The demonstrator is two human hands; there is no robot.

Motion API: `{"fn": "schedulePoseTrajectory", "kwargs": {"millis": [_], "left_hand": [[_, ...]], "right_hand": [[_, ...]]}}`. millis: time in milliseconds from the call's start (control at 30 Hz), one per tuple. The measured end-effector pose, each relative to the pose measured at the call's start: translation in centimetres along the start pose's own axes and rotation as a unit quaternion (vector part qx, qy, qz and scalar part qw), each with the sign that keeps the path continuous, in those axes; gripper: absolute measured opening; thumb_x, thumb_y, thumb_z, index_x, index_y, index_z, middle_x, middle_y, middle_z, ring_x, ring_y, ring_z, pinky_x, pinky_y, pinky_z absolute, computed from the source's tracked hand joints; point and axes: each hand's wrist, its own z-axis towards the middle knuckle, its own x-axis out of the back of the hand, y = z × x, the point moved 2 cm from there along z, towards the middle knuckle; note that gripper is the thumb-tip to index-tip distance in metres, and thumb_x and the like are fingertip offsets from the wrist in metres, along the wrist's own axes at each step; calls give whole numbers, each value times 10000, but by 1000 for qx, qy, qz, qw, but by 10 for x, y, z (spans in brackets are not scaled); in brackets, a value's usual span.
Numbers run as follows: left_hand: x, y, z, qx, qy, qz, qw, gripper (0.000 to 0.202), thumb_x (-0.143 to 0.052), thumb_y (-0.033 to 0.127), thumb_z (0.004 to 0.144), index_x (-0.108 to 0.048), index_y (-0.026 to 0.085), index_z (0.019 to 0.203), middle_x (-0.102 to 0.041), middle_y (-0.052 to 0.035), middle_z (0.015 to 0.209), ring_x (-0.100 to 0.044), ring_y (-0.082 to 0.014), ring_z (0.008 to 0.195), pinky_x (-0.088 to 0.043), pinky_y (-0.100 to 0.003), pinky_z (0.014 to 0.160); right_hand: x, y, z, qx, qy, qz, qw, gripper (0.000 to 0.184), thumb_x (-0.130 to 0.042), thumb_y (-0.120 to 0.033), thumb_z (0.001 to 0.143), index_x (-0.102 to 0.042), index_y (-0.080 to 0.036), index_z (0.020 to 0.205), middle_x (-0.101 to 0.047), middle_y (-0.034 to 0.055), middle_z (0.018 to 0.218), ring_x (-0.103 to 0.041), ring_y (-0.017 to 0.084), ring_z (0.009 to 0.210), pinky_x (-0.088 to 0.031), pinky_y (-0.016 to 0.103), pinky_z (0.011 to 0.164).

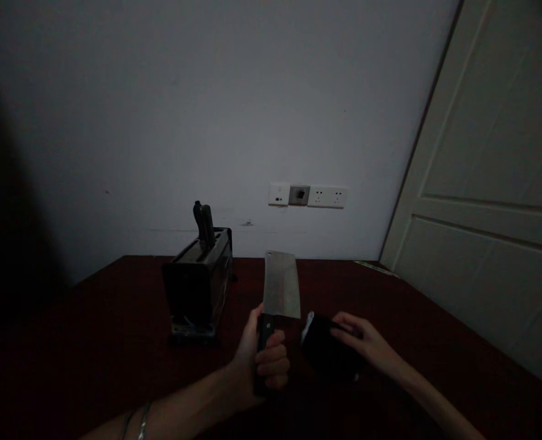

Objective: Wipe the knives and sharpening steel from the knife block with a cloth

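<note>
My left hand (261, 360) is closed round the black handle of a cleaver (280, 287), whose broad steel blade points up and away from me. Just to its right, my right hand (365, 342) grips a dark cloth-like object (325, 348) with a pale edge, held close to the blade's lower corner. Whether the dark object touches the blade I cannot tell in the dim light. Both hands are above a dark red-brown table (91, 342).
A black knife block (200, 284) stands on the table left of the cleaver, with two dark handles sticking out of its top. Wall sockets (308, 195) sit on the white wall behind. A pale door (490, 201) is at the right.
</note>
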Motion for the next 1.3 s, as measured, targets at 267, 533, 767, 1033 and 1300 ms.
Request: {"fn": "schedulePoseTrajectory", "kwargs": {"millis": [267,533,767,1033,1300], "left_hand": [[4,-8,-6,9,-25,3,1000,664,-173,650,836,-401,168,442,-215,64,292,-116,-52,269,-183,-179,312],[13,-13,-10,9,-44,4,999,627,-209,632,844,-405,174,463,-244,61,302,-147,-58,266,-204,-186,317],[16,-17,-9,34,-63,7,997,635,-191,633,846,-423,175,472,-266,55,299,-160,-64,254,-206,-190,313],[19,-22,-9,18,-81,8,997,682,-122,643,845,-457,174,480,-267,53,291,-151,-68,243,-220,-192,305],[16,-18,-11,-19,-67,-6,998,625,-258,638,841,-410,171,455,-253,63,297,-133,-56,259,-218,-178,304]], "right_hand": [[34,-18,49,-9,150,161,975,454,-752,-325,557,-643,-158,965,-694,44,732,-638,183,611,-488,271,537],[29,-66,90,191,244,-2,951,304,-647,-333,668,-661,-165,921,-698,61,875,-634,239,833,-480,410,788],[-14,-84,95,358,55,-195,911,344,-519,-90,726,-616,-204,1036,-593,85,1190,-507,205,1139,-360,427,997],[-27,-87,89,414,-58,-405,813,372,-461,-181,852,-526,-177,1218,-477,107,1337,-340,211,1292,-271,479,1071],[-48,-87,51,393,-152,-355,835,326,-448,-197,883,-548,-204,1194,-521,78,1302,-421,170,1238,-307,425,1068]]}}
